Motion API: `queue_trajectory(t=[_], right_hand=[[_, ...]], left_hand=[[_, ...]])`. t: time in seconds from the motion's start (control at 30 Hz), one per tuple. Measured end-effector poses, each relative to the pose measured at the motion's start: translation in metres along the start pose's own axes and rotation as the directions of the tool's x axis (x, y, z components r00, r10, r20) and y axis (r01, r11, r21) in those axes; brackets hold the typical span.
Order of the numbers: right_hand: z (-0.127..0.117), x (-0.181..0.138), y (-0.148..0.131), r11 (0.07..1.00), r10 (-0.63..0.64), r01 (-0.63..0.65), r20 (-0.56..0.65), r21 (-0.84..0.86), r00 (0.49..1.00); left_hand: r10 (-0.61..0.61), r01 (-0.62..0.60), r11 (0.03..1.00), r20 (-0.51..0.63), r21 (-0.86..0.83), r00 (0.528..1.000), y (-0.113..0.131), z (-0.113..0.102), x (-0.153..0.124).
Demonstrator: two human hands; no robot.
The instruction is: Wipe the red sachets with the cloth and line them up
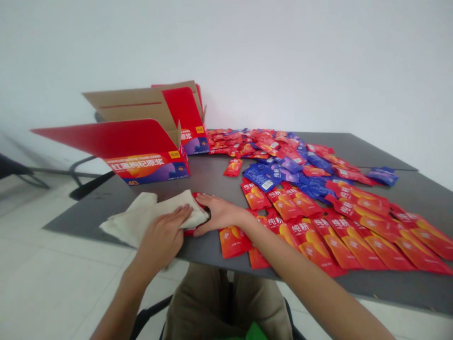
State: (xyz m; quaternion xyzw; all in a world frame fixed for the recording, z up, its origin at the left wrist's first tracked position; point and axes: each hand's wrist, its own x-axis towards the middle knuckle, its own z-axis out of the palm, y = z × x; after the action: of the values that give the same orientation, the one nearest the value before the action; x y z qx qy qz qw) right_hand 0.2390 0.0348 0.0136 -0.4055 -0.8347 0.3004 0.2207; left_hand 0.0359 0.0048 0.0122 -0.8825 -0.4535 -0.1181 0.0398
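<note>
Head view: left hand (166, 233) lies with fingers extended over a pale cloth (141, 218); thumb hidden, so cannot tell whether it pinches the cloth or only presses. Right hand (220, 211) is spread wide, thumb and fingers apart, at the right end of a red packet (189, 233). Packet lies mostly beneath the cloth, near the front edge of the grey table (212, 177), left of the pouch rows (314, 241). Judgement on technique: steady the packet at its rim with the right hand, keep the cloth flat, and stroke with even, light pressure; bunched folds could drag or crease the film, and hard pressure could strain a seal. Containers: front box (152, 170) and rear box (194, 137) stand at left, flaps raised; contents not visible from this angle. Red and blue small sachets (264, 139) lie heaped loose on the table; the pouch rows overlap, printed faces up, fill unseen.
</note>
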Motion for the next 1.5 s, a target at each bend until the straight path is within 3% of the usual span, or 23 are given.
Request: queue_trajectory(t=[0.13, 0.33, 0.53, 0.77, 0.97, 1.07, 1.2, 1.3, 1.5], right_hand=[[-0.001, -0.001, 0.0, 1.0, -0.027, 0.028, -0.016, 0.014, 0.999], [0.0, 0.0, -0.001, 0.999, 0.03, -0.03, 0.001, 0.018, 1.0], [-0.002, -0.002, -0.001, 1.0, -0.007, 0.007, -0.005, 0.027, 1.0], [-0.003, -0.002, -0.002, 0.999, 0.05, -0.05, 0.027, -0.016, 0.998], [-0.005, -0.007, -0.003, 0.998, 0.051, -0.052, 0.033, 0.027, 0.998], [-0.007, -0.009, 0.0, 0.998, 0.059, -0.06, 0.061, 0.006, 0.996], [-0.014, -0.006, -0.005, 0.994, 0.098, -0.09, 0.125, -0.068, 0.987], [-0.021, 0.0, -0.021, 0.97, 0.158, -0.112, 0.206, -0.215, 0.966], [-0.008, 0.013, -0.062, 0.801, 0.106, 0.017, 0.17, -0.599, 0.98]], left_hand=[[0.0, 0.0, 1.0, 0.027, 0.013, 1.0, 0.003, -0.002, 0.014], [0.049, -0.05, 0.998, -0.041, -0.046, 0.998, -0.004, 0.002, -0.015], [0.006, -0.005, 0.999, 0.021, -0.039, 1.0, -0.003, 0.002, 0.017], [0.023, -0.023, 1.0, -0.007, -0.007, 1.0, -0.004, 0.004, -0.018], [-0.089, 0.089, 0.996, 0.011, 0.009, 0.996, -0.017, 0.0, 0.02], [-0.114, 0.114, 0.993, 0.013, 0.005, 0.993, -0.037, -0.002, 0.018], [-0.142, 0.142, 0.99, -0.012, 0.018, 0.99, -0.053, -0.001, -0.008], [-0.161, 0.161, 0.987, -0.061, 0.003, 0.985, -0.054, 0.001, -0.021], [-0.22, 0.213, 0.975, -0.166, -0.058, 0.961, -0.053, 0.004, -0.021]])
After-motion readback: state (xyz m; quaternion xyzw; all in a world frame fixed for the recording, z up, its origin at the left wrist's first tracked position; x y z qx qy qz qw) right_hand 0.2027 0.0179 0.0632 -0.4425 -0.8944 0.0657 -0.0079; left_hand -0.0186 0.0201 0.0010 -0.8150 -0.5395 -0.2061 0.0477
